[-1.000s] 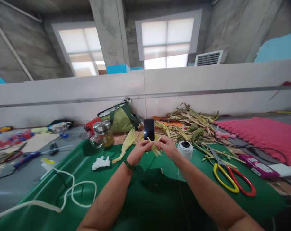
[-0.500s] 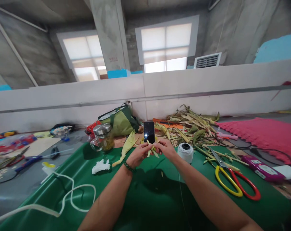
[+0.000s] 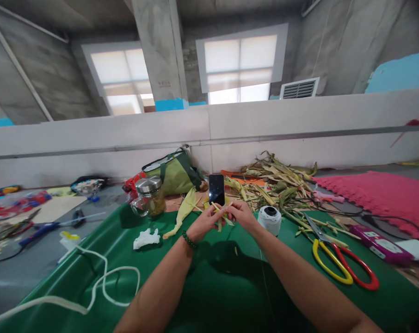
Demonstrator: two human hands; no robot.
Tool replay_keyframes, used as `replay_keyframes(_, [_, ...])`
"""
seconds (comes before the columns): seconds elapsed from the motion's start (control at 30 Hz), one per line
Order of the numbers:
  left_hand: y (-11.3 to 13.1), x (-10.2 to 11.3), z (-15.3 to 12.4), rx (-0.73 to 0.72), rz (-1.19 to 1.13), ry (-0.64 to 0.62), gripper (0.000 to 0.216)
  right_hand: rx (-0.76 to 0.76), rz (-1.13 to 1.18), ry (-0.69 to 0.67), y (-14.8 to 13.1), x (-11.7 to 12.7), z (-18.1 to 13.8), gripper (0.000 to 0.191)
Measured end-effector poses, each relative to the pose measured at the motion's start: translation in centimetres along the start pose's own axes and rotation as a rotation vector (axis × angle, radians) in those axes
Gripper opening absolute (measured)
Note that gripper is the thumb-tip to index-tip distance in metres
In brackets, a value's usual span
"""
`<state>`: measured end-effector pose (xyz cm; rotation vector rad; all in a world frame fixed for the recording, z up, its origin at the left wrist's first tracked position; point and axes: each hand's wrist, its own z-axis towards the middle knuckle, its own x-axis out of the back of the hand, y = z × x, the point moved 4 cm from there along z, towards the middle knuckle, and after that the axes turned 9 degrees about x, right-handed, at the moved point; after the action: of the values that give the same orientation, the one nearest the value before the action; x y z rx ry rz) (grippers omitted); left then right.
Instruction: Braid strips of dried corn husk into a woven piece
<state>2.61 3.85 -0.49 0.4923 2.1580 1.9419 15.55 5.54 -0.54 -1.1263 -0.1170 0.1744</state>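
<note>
Pale corn husk strips (image 3: 219,225) are pinched between my two hands above the green mat (image 3: 209,291). My left hand (image 3: 205,221), with a green bead bracelet at the wrist, closes its fingers on the strips from the left. From the right, my right hand (image 3: 242,215) grips them with thumb and fingertips. Just behind the hands a dark phone (image 3: 216,189) stands upright. A white thread spool (image 3: 269,221) sits beside my right wrist. Left of my left hand lies a larger yellow-green husk (image 3: 184,210). How the strips cross inside the fingers is partly hidden.
Scissors (image 3: 341,263) with yellow and red handles lie at right, near a purple box (image 3: 379,245). Dried husks (image 3: 279,178) are heaped behind. At left stand a glass jar (image 3: 150,199) and green bag (image 3: 178,173), with crumpled tissue (image 3: 146,238) and a white cord (image 3: 103,277) nearer.
Both hands stay close together on the husk strips, with small shifts of the fingers; the strips now point at a different angle. The whole view has shifted slightly.
</note>
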Motion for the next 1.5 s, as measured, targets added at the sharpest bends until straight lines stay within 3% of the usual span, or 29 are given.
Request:
replay_keyframes(0.3, [-0.3,-0.1,0.1,0.129,-0.233,-0.058,0.061,-0.056,0.007,-0.017,-0.3,0.2,-0.2,0.018])
replay_keyframes(0.47, [-0.7,0.3,0.4,0.146,-0.18,-0.011,0.052,0.101,-0.2,0.019,-0.7,0.5,-0.3,0.028])
replay_keyframes(0.93, [-0.4,0.6,0.9,0.015,0.01,0.111,0.043,0.082,-0.321,-0.03,1.0,0.7,0.7,0.036])
replay_keyframes(1.27, [0.9,1.4,1.0,0.053,0.21,-0.033,0.025,0.149,-0.379,0.029,1.9,0.7,1.2,0.035])
replay_keyframes(1.4, [-0.2,1.8,1.5,0.106,0.146,-0.042,0.028,0.143,-0.413,-0.011,3.0,1.0,1.7,0.035])
replay_keyframes(1.5, [-1.5,2.0,2.4,0.119,0.109,0.015,0.028,0.157,-0.439,-0.031,3.3,1.5,1.8,0.019])
